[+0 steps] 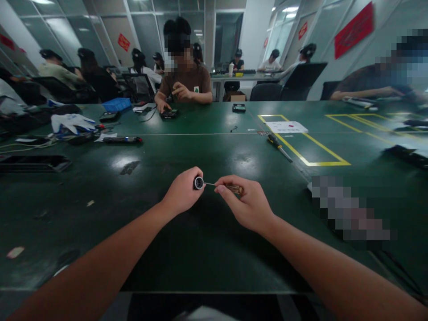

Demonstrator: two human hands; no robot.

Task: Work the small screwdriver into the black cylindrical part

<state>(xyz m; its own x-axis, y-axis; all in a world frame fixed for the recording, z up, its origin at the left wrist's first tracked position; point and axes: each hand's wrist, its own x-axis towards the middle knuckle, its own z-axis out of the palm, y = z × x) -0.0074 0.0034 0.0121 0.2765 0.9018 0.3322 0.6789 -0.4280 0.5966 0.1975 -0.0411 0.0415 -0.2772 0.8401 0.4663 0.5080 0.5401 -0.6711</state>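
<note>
My left hand [183, 191] is closed around a small black cylinder [198, 183] with a pale rim, its round end facing me. What the cylinder belongs to is hidden in the fist. In my right hand [249, 200] is a small screwdriver [234, 188] with a yellowish see-through handle, pinched between thumb and fingers. Its thin shaft points left, and the tip is at the rim of the cylinder; whether it touches, I cannot tell. Both hands are over the green table [214, 254], near its middle.
A yellow-and-black screwdriver [279, 147] lies right of centre beside a paper sheet [286, 127] and yellow tape lines. White gloves [72, 123], a blue tray [117, 104] and a black stick-like tool [122, 139] lie on the left. A person [187, 80] works across the table.
</note>
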